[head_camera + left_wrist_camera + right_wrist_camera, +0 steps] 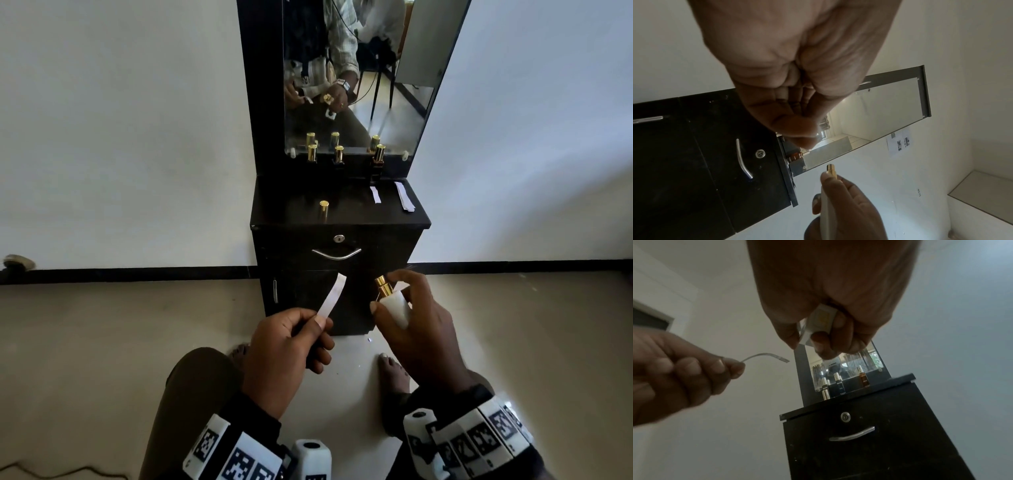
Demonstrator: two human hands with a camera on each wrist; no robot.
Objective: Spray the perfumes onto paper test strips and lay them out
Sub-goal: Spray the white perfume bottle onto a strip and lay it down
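My left hand (310, 327) pinches the lower end of a white paper test strip (332, 294), which curves up and to the right. My right hand (400, 308) grips a white perfume bottle (395, 306) with a gold sprayer (383, 286); the nozzle end points toward the strip, a short gap away. In the right wrist view the strip (764, 356) bends toward the bottle (817, 324). Three capped perfume bottles (339, 156) stand at the back of the black dresser top (291, 205). A loose gold cap (323, 209) stands near its front. Two strips (375, 194) lie at its right.
The dresser has a mirror (383, 102), a drawer with a lock and curved metal handle (336, 254), and a lower door. It stands against a white wall on a beige floor. My feet (394, 373) and left knee (191, 387) are below my hands.
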